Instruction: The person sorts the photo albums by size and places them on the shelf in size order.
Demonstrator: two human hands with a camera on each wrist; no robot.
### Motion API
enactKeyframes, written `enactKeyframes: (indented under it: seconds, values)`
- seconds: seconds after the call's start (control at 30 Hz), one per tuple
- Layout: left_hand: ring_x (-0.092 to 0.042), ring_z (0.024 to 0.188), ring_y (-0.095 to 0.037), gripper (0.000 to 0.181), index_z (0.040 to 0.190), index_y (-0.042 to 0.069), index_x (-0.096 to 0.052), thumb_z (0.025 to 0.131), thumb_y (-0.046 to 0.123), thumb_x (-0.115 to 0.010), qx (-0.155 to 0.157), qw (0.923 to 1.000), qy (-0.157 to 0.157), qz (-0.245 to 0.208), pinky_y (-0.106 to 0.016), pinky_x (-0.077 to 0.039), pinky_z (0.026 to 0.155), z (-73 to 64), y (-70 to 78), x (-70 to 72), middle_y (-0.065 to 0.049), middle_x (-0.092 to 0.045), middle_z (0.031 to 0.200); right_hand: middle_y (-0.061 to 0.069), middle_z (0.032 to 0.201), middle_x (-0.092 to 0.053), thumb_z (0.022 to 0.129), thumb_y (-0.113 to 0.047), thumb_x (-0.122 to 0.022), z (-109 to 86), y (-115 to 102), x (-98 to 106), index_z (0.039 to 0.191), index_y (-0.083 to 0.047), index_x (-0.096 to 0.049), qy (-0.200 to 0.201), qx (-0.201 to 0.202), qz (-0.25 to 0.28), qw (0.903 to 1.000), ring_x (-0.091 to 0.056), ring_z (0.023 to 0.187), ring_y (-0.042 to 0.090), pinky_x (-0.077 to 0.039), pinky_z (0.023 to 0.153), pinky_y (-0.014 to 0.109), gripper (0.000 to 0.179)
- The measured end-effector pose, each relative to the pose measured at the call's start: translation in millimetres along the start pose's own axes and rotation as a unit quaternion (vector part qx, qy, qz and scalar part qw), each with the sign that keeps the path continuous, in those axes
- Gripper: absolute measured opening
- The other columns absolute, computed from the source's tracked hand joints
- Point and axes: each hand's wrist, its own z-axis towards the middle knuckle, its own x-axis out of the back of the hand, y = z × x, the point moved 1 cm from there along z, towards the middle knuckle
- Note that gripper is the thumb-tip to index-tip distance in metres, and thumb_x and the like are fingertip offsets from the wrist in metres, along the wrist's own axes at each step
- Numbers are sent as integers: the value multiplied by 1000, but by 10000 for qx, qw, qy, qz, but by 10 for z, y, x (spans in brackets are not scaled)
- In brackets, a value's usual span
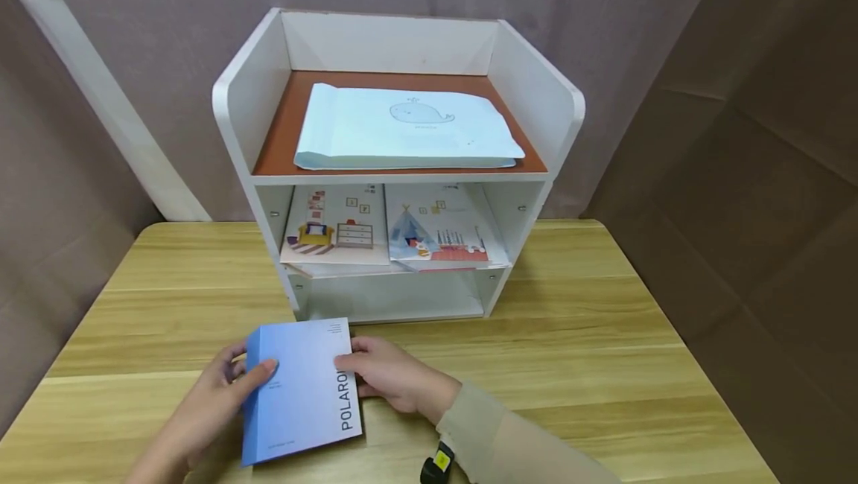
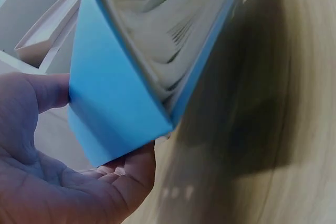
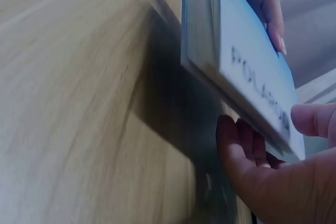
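Note:
A thick blue-to-white photo album (image 1: 302,391) with "POLARO..." lettered along its right edge is held above the wooden table. Its shut cover faces up, and page edges show in both wrist views. My left hand (image 1: 224,395) grips the blue spine side, thumb on the cover and fingers underneath. At the opposite edge my right hand (image 1: 395,376) holds the album, its thumb over part of the lettering and its fingers below. In the left wrist view the spine (image 2: 113,87) rests between left thumb and fingers.
A white shelf unit (image 1: 231,100) stands behind the album. On its brown top lies a pale blue whale-printed package (image 1: 409,130). Illustrated booklets (image 1: 335,227) lie on the middle shelf. A black strap with a yellow label (image 1: 439,462) hangs by the right sleeve. Curtains surround the table (image 1: 603,365).

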Motion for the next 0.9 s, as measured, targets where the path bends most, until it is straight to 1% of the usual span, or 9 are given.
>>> enactKeyframes:
  seconds: [0.1, 0.13, 0.27, 0.43, 0.63, 0.77, 0.9]
  values:
    - [-62, 101, -27, 79, 145, -2, -20, 93, 38, -64, -45, 9999, -30, -90, -40, -54, 81, 30, -13, -69, -23, -56, 122, 8, 101, -68, 98, -20, -57, -11, 16, 62, 124, 0, -57, -77, 31, 62, 9999, -67, 92, 21, -56, 77, 38, 33]
    - [-62, 101, -27, 79, 145, 0, -21, 93, 38, -65, -14, 9999, -27, -157, -39, -54, 81, 39, -14, -92, -22, -57, 121, 9, 102, -68, 99, -20, -56, -14, 22, 82, 126, 0, -56, -116, 47, 102, 9999, -67, 92, 22, -56, 78, 38, 34]
    - [-62, 100, -26, 79, 145, -1, -21, 92, 37, -65, -45, 9997, -75, -213, -39, -55, 80, 73, -27, -167, -20, -58, 119, 9, 105, -68, 100, -22, -54, -31, 36, 151, 131, -1, -53, -244, 68, 227, 9994, -67, 95, 24, -56, 79, 39, 37]
    - [-62, 99, -26, 77, 144, 0, -23, 92, 37, -66, -73, 9996, -131, -244, -39, -54, 79, 122, -25, -251, -19, -60, 117, 9, 107, -68, 100, -23, -54, -76, 37, 231, 133, -2, -52, -240, 62, 241, 9994, -67, 96, 24, -56, 79, 40, 38]
    - [-64, 95, -26, 72, 143, 0, -27, 92, 33, -66, -222, 9988, -186, -407, -39, -55, 77, 181, 18, -370, -18, -62, 112, 10, 108, -68, 101, -25, -52, -122, 43, 351, 133, -2, -52, -194, 133, 235, 9994, -67, 96, 25, -56, 80, 40, 39]
    - [-63, 89, -24, 71, 143, 1, -28, 93, 32, -66, -272, 9984, -212, -447, -36, -55, 75, 205, 55, -446, -16, -62, 109, 11, 106, -68, 101, -26, -52, -139, 50, 425, 131, -1, -53, -40, 247, 264, 9993, -67, 95, 24, -57, 79, 40, 39]
    - [-62, 91, -24, 73, 144, 2, -27, 92, 34, -67, -309, 9983, -247, -431, -36, -54, 77, 223, 84, -518, -16, -61, 113, 13, 102, -69, 101, -24, -53, -161, 39, 487, 129, -2, -55, 293, 381, 183, 9987, -68, 91, 25, -57, 76, 40, 35]
